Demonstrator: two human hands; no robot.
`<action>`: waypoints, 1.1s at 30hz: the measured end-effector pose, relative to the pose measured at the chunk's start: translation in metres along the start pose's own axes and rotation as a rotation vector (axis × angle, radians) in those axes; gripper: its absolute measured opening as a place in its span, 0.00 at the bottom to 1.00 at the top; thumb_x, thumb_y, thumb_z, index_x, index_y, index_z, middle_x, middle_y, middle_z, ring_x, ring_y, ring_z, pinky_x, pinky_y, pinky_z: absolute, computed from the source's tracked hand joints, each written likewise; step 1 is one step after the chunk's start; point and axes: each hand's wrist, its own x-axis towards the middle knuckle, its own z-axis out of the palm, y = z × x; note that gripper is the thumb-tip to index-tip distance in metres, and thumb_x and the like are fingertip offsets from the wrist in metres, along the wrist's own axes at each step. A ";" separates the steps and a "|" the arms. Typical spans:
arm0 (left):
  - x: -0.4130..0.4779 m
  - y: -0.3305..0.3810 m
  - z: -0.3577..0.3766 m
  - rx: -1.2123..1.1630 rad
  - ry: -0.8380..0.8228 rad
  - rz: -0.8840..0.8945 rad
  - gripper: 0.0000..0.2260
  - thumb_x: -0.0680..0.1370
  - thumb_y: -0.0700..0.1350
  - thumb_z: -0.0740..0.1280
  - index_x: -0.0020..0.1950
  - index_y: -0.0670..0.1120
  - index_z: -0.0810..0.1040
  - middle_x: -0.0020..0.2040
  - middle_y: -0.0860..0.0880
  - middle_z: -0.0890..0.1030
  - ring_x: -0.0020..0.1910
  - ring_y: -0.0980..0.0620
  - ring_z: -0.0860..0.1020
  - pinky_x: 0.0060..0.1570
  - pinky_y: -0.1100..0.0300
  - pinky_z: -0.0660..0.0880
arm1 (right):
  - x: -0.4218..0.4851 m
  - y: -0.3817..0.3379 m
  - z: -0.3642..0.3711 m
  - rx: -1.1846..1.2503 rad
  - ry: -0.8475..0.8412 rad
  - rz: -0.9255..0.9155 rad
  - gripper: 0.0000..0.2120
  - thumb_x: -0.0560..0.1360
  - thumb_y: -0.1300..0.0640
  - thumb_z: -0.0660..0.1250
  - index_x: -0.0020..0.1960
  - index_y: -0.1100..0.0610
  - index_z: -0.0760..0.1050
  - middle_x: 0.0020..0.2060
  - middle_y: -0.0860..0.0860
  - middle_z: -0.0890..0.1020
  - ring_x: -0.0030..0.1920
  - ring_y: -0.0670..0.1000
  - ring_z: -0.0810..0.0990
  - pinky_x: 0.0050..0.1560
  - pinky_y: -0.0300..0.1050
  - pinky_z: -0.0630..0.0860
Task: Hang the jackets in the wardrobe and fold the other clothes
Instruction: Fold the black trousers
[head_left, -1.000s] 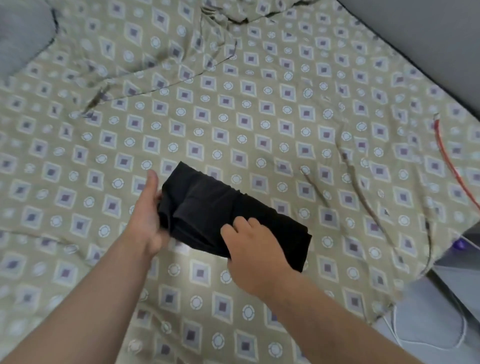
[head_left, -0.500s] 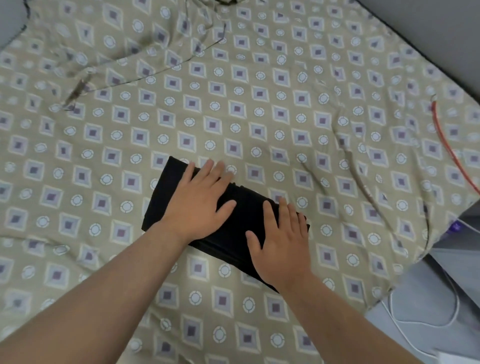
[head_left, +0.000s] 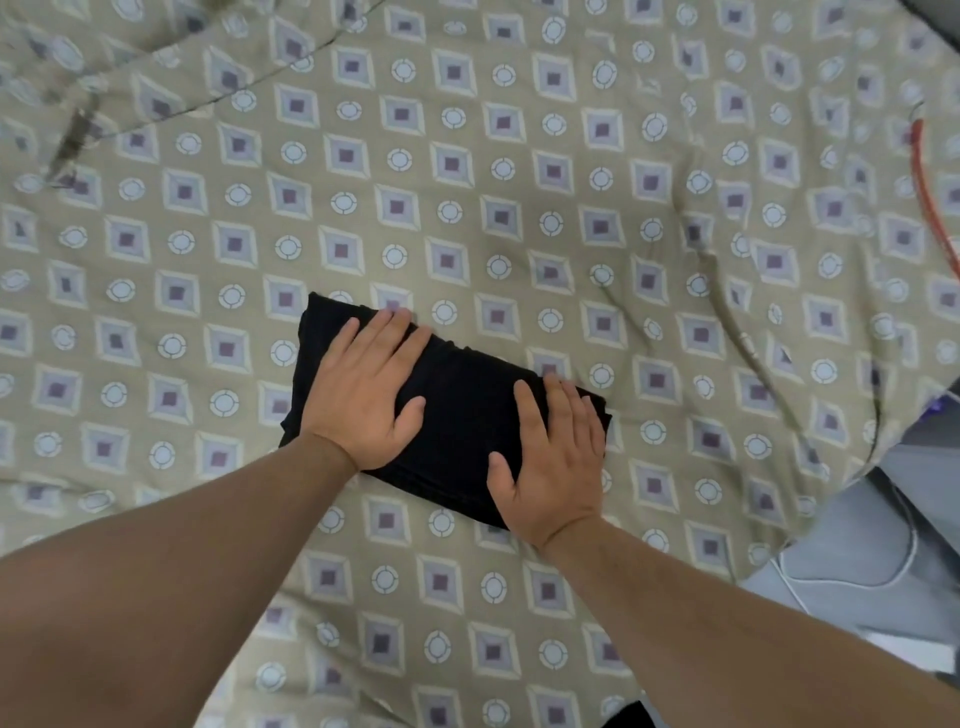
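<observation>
**Bed-top smoothing of a folded black garment: risk of the fold springing loose**

Spread across the bed, a beige bedsheet (head_left: 519, 156) printed with purple squares and white rings. Soft and cotton-like by the look, rucked into long ridges toward the right and creased at the far left.

Lying on it near the middle, set slightly askew, a black folded garment (head_left: 462, 415). Thin, matte, limp fabric, packed into a compact oblong with rounded, layered edges and a few puckers along the far side.

Flat on its left half, left hand (head_left: 363, 395), fingers straight and a little spread, clamped on nothing. Flat on its right end, right hand (head_left: 550, 462), fingers straight and close, pressing rather than gripping, fingertips near the far edge.

Beyond the mattress edge at right, an orange cord (head_left: 930, 197) and a white cable (head_left: 910, 545) over grey floor (head_left: 841, 535).

Likely trouble from here:
- Layers puffing back open once released, since such soft cloth holds no crease.
- Sliding of the whole bundle over the loose sheet if pushed sideways instead of straight down, dragging wrinkles with it.
- Top layer skewing under the palms and leaving corners mismatched.
- Puckered far edge trapping bulk and giving a lopsided packet.

Judged as a final smoothing step, with folding of this piece nearly done.
</observation>
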 end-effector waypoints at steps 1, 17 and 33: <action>0.002 0.000 0.000 -0.004 0.000 0.003 0.31 0.74 0.55 0.56 0.75 0.42 0.65 0.74 0.39 0.67 0.74 0.39 0.63 0.74 0.43 0.54 | 0.001 0.001 0.000 0.002 -0.001 -0.002 0.33 0.73 0.42 0.58 0.74 0.57 0.65 0.70 0.63 0.70 0.72 0.63 0.64 0.76 0.59 0.53; -0.018 0.024 -0.020 -0.501 0.207 -0.940 0.48 0.62 0.66 0.75 0.75 0.46 0.62 0.71 0.46 0.69 0.70 0.45 0.68 0.70 0.45 0.67 | -0.018 -0.018 -0.039 0.529 -0.084 0.836 0.49 0.64 0.37 0.75 0.77 0.51 0.57 0.74 0.50 0.60 0.75 0.53 0.59 0.74 0.53 0.62; -0.097 0.079 -0.156 -1.652 -0.185 -0.996 0.23 0.70 0.43 0.75 0.64 0.46 0.75 0.56 0.43 0.84 0.54 0.45 0.83 0.51 0.50 0.80 | -0.032 -0.006 -0.201 1.459 -0.434 0.886 0.17 0.75 0.61 0.72 0.63 0.55 0.77 0.53 0.54 0.86 0.53 0.56 0.85 0.56 0.57 0.80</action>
